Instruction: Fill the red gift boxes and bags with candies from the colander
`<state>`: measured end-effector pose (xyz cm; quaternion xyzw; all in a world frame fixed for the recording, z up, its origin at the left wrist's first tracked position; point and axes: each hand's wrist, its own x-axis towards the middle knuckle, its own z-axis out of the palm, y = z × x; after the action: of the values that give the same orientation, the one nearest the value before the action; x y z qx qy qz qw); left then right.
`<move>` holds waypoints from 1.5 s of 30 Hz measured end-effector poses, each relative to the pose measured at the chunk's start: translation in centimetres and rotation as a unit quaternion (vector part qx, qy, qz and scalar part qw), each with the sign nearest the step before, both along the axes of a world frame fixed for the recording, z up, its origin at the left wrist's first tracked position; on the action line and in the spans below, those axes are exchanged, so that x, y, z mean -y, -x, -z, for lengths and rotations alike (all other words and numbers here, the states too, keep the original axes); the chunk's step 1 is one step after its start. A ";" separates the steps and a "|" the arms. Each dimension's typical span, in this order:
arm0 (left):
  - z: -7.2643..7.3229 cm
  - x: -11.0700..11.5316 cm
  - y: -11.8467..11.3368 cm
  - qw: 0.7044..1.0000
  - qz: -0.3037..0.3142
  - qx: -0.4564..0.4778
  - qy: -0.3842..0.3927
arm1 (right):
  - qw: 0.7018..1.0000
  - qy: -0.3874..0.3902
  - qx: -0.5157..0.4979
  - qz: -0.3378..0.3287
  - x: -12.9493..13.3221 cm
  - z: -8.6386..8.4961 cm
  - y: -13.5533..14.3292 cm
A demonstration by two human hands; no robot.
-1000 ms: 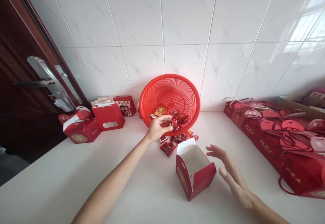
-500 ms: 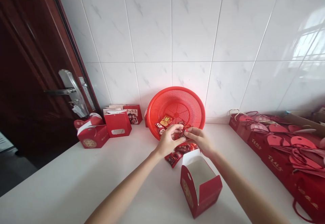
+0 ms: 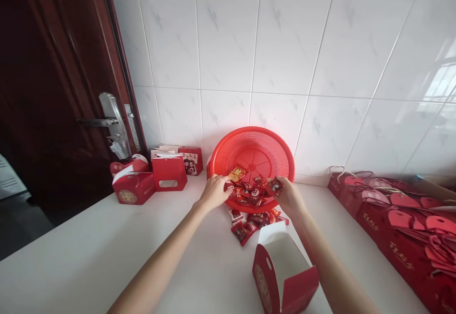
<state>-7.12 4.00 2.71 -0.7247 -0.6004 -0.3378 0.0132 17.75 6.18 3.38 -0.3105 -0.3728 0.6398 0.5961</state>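
A red mesh basket leans against the wall with wrapped candies inside, and more red packets lie on the table before it. At the basket's left rim is my left hand, its fingers closed at the candies; what they hold, if anything, is hidden. My right hand, at the right rim, pinches a dark red candy packet. Nearer me, an open red box with a pale inside stands upright on the white table.
Red boxes and a red carton with a window stand at the left by the wall. Rows of red gift boxes line the right side. A dark wooden door with a metal handle is at the far left.
My hands have moved apart, left hand to the basket's left rim and right hand to its right rim. More candies in the basket now show. The view has shifted slightly.
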 end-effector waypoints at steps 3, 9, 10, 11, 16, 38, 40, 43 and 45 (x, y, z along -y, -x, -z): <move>0.9 0.0 -0.6 0.999 -0.008 -0.040 0.025 | 1.000 0.013 -0.009 -0.003 0.3 0.3 0.2; 1.7 -0.2 -0.9 0.994 -0.028 -0.083 0.062 | 0.998 0.059 -0.011 -0.006 0.5 0.1 0.2; 1.7 -0.3 -1.0 0.994 -0.031 -0.085 0.065 | 0.998 0.066 -0.008 -0.011 0.5 -0.1 0.2; 1.7 -0.3 -1.0 0.993 -0.033 -0.088 0.067 | 0.997 0.072 -0.006 -0.016 0.5 -0.2 0.2; 1.7 -0.4 -1.3 0.997 0.005 -0.036 0.065 | 0.996 0.084 -0.004 -0.033 0.5 -0.7 0.0; -2.3 1.2 -6.2 0.904 0.262 0.334 0.054 | 0.988 -0.057 0.003 -0.145 2.8 -1.6 1.0; -2.9 1.1 -6.6 0.903 0.278 0.323 0.063 | 0.989 -0.057 0.000 -0.136 2.9 -1.8 0.8; -3.8 0.7 -5.6 0.914 0.266 0.301 0.047 | 0.995 -0.033 -0.001 -0.090 2.7 -2.3 0.0; -4.3 0.4 -4.4 0.939 0.207 0.275 0.007 | 0.998 -0.012 0.001 -0.055 2.5 -2.8 -0.6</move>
<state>-2.75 3.60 6.97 -0.7117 -0.4193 -0.5155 -0.2278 18.31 3.65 6.17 -0.2826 -0.3975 0.6669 0.5634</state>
